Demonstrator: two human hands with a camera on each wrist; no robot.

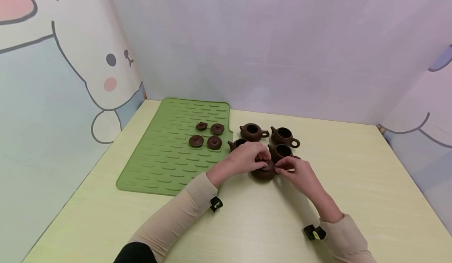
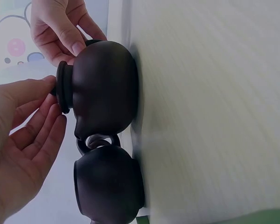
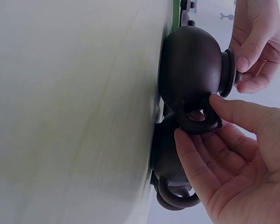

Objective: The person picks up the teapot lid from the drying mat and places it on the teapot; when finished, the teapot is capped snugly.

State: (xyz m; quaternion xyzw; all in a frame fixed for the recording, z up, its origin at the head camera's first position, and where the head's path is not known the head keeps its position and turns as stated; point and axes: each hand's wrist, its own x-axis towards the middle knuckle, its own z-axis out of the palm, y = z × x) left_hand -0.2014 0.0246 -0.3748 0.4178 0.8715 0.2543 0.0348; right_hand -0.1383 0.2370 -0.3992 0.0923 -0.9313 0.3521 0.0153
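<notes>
At the front of a group of dark brown teapots, one teapot (image 1: pixel 262 175) stands on the table. My left hand (image 1: pixel 243 158) pinches the knob of its lid (image 2: pixel 62 87) between thumb and fingers. That lid is at the pot's mouth, its rim standing a little proud in the left wrist view. On the other side, my right hand (image 1: pixel 300 176) grips the pot's looped handle (image 3: pixel 196 126) with thumb and fingers. In the left wrist view, the spout side faces another open teapot (image 2: pixel 105 184) close by.
Behind the hands stand further lidless teapots (image 1: pixel 252 130), spouts to the left and handles to the right. Several brown lids (image 1: pixel 214 142) lie on a green textured mat (image 1: pixel 152 165) to the left. A pale wall (image 1: pixel 261 59) closes off the table's back edge.
</notes>
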